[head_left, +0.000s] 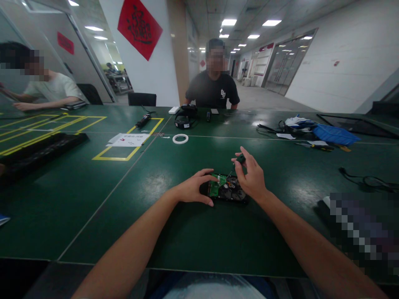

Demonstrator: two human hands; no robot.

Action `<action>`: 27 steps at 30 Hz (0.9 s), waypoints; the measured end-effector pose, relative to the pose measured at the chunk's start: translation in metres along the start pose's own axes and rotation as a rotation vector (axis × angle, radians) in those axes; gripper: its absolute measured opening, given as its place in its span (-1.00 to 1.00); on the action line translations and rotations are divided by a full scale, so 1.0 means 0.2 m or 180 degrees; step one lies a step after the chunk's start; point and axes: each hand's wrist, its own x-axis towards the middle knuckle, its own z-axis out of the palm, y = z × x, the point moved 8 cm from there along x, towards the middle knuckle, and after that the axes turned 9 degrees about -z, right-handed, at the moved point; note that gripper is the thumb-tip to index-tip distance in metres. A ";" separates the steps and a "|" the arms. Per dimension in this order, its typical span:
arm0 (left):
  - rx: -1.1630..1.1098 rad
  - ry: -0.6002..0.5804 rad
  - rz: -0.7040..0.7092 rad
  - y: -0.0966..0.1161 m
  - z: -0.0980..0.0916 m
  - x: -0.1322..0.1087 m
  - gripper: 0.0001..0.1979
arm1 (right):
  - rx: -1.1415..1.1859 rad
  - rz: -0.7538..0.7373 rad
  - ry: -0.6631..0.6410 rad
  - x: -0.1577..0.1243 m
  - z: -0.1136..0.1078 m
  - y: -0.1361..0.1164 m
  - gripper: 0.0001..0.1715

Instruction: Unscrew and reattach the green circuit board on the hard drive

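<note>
Head view: looks like screw work on hard drive [229,192], circuit board up, flat on worktop [174,232], near centre. Left hand [193,189] arched over its left edge, grip closed on it, pinning it down. Right hand [252,178] raised, wrist cocked, grip pinching screwdriver [240,158], tip angled down toward the green board. Next probably calls for tip seated square in the screw head, drive held from sliding.

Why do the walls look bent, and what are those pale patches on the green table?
Head view: the wide lens bows the walls and ceiling; ceiling lights reflect as pale glare on the table beside the left hand gripping the hard drive; the right hand and its screwdriver look fairly sharp; a pixelated block hides the lower right.
</note>
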 end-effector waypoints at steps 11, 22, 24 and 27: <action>-0.0147 0.0058 -0.0035 0.01 -0.03 0.00 -0.36 | 0.0070 0.0034 0.0221 0.00 -0.05 -0.01 -0.54; -0.0231 -0.0084 -0.0040 0.00 -0.04 0.00 -0.30 | 0.0186 -0.0086 0.0369 -0.01 -0.04 0.01 -0.51; -0.0236 -0.0130 -0.0025 -0.01 -0.05 -0.01 -0.28 | 0.0007 -0.0031 0.0388 -0.02 -0.05 0.02 -0.52; -0.0234 -0.0129 0.0016 -0.01 -0.05 -0.01 -0.30 | -0.0188 -0.0153 0.0335 -0.01 -0.06 0.00 -0.57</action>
